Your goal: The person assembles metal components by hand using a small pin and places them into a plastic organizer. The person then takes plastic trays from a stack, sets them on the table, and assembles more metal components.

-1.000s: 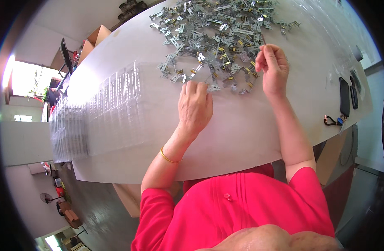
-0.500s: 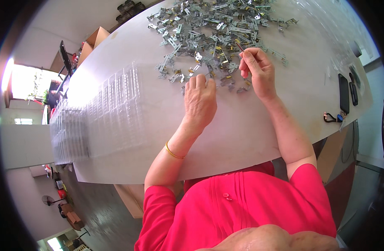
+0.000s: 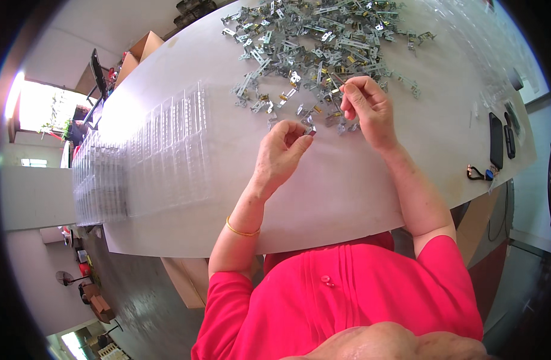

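Note:
My left hand is closed at the fingertips on a small metal bracket, just off the near edge of the pile. My right hand pinches a thin, dark stick-like tool between thumb and forefinger; its exact kind is too small to make out. The tool's tip points up and left over the pile of metal brackets, silvery stamped pieces, some with brass-coloured parts. Several loose brackets lie between my two hands at the pile's near edge.
A clear plastic tray lies left on the pale table, beside a stack of such trays. More clear plastic is at the far right. A black case and a key ring sit near the right edge.
My left hand has drawn back from the pile, turned, and now shows a bracket at its fingertips. My right hand has shifted slightly nearer, still with the thin tool.

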Demonstrator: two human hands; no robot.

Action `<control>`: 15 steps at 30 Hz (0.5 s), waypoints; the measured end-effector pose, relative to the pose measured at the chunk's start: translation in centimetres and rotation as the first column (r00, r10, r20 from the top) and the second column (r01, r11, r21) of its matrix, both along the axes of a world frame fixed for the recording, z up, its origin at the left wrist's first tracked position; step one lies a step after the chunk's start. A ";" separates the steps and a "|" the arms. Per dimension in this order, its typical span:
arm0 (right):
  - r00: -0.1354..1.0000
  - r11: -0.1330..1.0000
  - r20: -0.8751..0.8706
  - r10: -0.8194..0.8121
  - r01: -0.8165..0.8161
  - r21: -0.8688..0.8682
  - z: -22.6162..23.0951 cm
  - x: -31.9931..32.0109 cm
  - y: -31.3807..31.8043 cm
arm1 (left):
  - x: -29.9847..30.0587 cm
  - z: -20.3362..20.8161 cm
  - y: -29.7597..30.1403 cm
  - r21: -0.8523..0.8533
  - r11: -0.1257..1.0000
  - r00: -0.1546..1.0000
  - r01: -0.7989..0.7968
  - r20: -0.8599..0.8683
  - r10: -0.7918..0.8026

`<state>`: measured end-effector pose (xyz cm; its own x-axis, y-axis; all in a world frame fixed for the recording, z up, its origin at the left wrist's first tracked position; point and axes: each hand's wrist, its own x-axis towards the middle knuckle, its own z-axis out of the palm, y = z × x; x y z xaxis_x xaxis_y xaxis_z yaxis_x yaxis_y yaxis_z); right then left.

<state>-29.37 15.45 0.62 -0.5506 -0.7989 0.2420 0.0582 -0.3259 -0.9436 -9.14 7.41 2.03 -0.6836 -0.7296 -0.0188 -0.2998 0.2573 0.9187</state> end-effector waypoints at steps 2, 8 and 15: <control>0.998 0.999 -0.034 0.049 -0.049 -0.006 -0.1 0.4 0.0 | 0.1 0.0 0.2 0.118 0.993 1.000 -0.019 -0.012 0.020; 0.987 0.997 -0.144 0.077 -0.076 0.012 0.0 1.1 0.2 | -0.2 0.3 0.9 -0.402 0.915 0.997 -0.019 -0.073 -0.011; 0.992 0.998 -0.108 0.060 -0.064 -0.030 -0.2 1.0 0.3 | -0.6 2.3 -1.0 -0.528 0.847 0.997 -0.068 -0.002 0.080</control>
<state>-28.32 15.72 0.45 -0.4697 -0.8212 0.3239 -0.0215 -0.3562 -0.9342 -9.77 6.43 4.37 -0.6307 -0.6820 0.3702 -0.3538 0.6773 0.6451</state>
